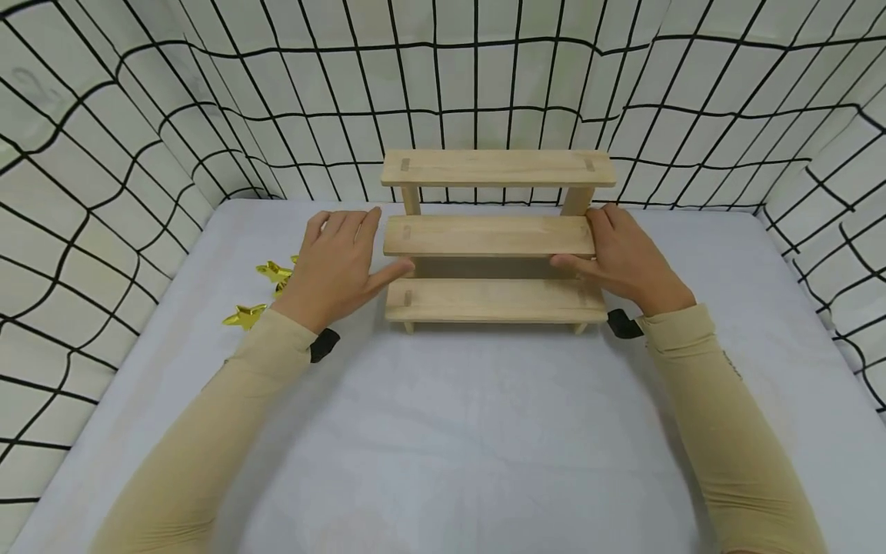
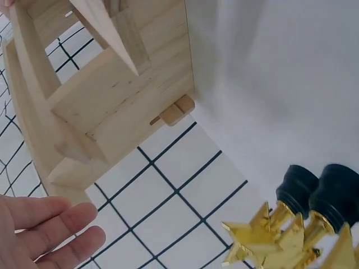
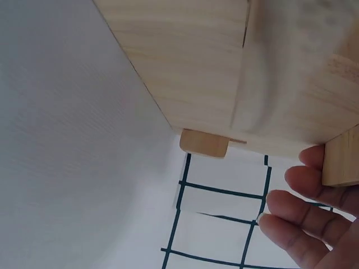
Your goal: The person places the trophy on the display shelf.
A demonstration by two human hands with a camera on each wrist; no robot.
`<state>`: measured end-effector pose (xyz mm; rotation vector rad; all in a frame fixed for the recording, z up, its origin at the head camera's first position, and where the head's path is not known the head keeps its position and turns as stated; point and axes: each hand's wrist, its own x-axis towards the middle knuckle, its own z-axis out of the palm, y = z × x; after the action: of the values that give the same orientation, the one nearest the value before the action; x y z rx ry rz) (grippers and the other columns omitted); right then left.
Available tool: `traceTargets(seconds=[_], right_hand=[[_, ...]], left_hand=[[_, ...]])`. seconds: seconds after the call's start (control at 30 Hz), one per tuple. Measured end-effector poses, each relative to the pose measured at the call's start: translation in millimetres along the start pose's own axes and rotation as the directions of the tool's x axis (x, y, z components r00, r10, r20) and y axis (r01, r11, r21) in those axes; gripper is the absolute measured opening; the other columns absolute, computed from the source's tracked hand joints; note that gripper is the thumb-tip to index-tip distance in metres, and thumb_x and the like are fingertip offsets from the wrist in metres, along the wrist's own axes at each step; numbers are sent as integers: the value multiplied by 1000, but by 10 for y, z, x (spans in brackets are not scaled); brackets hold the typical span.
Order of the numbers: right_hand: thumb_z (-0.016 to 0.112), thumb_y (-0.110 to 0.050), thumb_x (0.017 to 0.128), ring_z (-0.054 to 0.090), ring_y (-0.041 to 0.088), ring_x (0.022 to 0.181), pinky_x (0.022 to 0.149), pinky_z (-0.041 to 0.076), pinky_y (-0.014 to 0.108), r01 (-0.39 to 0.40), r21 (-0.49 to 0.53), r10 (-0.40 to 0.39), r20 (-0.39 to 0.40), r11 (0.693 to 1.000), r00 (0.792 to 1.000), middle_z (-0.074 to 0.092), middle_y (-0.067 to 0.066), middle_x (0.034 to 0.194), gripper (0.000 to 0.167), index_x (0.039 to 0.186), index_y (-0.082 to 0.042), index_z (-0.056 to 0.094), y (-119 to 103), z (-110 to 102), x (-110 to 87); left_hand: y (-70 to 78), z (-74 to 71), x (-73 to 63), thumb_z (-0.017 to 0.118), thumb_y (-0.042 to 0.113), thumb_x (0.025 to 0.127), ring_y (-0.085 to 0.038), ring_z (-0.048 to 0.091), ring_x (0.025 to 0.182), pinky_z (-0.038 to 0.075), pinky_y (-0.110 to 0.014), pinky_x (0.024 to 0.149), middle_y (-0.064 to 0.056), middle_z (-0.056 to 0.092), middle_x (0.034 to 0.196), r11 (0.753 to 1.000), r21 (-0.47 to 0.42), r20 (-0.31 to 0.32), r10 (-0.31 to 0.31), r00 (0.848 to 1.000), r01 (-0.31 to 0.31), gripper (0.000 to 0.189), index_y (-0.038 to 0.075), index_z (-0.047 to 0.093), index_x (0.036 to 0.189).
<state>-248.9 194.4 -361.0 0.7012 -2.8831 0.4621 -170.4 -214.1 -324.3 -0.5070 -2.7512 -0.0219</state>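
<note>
A three-tier wooden display shelf (image 1: 487, 235) stands on the white-covered table, its boards rising in steps toward the back. At its left end is my left hand (image 1: 339, 261), fingers straight and pointing away, thumb reaching to the side below the middle board. The left wrist view shows those fingers (image 2: 61, 232) apart from the wood. My right hand (image 1: 626, 258) grips the right end of the middle board, thumb along the front beneath it and fingers at its end. In the right wrist view, the fingertips (image 3: 305, 179) lie around the board's corner.
Gold star-topped pieces (image 1: 245, 316) with dark bases, seen closer in the left wrist view as star trophies (image 2: 255, 235), are on the table left of my left hand. Black wire grid (image 1: 477, 81) encloses the back and both sides, close behind the shelf.
</note>
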Motion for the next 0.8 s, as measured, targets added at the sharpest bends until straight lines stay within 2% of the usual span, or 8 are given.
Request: traceTargets(seconds=[0.13, 0.27, 0.4, 0.6, 0.67, 0.8], right_hand=[[71, -63, 89, 53, 38, 101, 87, 50, 53, 17, -15, -17, 14, 1000, 1000, 54, 25, 114, 88, 134, 10, 49, -2, -27, 4], [69, -66, 90, 54, 37, 101, 88, 50, 52, 39, -9, -39, 32, 999, 999, 55, 24, 110, 90, 134, 9, 48, -2, -50, 53], [68, -67, 90, 54, 37, 102, 89, 49, 51, 26, 6, -27, 57, 1000, 998, 55, 24, 110, 89, 132, 9, 49, 2, -70, 91], [65, -70, 90, 53, 37, 105, 91, 49, 53, -3, -7, 3, 91, 1000, 996, 55, 24, 112, 93, 134, 9, 47, 1, -86, 92], [63, -72, 90, 54, 37, 106, 91, 49, 54, -2, -15, 3, 91, 1000, 996, 55, 24, 113, 93, 135, 9, 47, -5, -85, 85], [63, -72, 90, 54, 37, 105, 90, 50, 54, 7, -35, -5, 76, 999, 997, 55, 24, 112, 92, 133, 8, 48, -19, -85, 55]], left_hand=[[-51, -80, -151, 38, 78, 98, -41, 57, 122, 38, -56, 109, -22, 64, 132, 999, -1, -103, 36, 994, -37, 97, -5, 48, 146], [-128, -173, -284, 19, 83, 97, -42, 57, 117, 38, -57, 104, -22, 65, 127, 1000, -3, -170, 25, 985, -26, 106, -6, 50, 143], [-226, -283, -395, 21, 82, 98, -42, 57, 114, 37, -58, 99, -25, 65, 124, 1000, 5, -230, 2, 973, 0, 104, -7, 53, 141], [-370, -395, -595, 29, 79, 99, -45, 56, 114, 35, -60, 95, -30, 66, 122, 999, -18, -341, -39, 939, 35, 97, -7, 57, 137], [-410, -403, -682, 29, 79, 99, -47, 56, 113, 34, -61, 95, -31, 66, 121, 998, -33, -352, -67, 934, 60, 98, -6, 58, 137], [-472, -392, -868, 28, 82, 97, -49, 53, 113, 32, -63, 97, -31, 64, 123, 985, -103, -315, -162, 935, 136, 100, -5, 56, 138]])
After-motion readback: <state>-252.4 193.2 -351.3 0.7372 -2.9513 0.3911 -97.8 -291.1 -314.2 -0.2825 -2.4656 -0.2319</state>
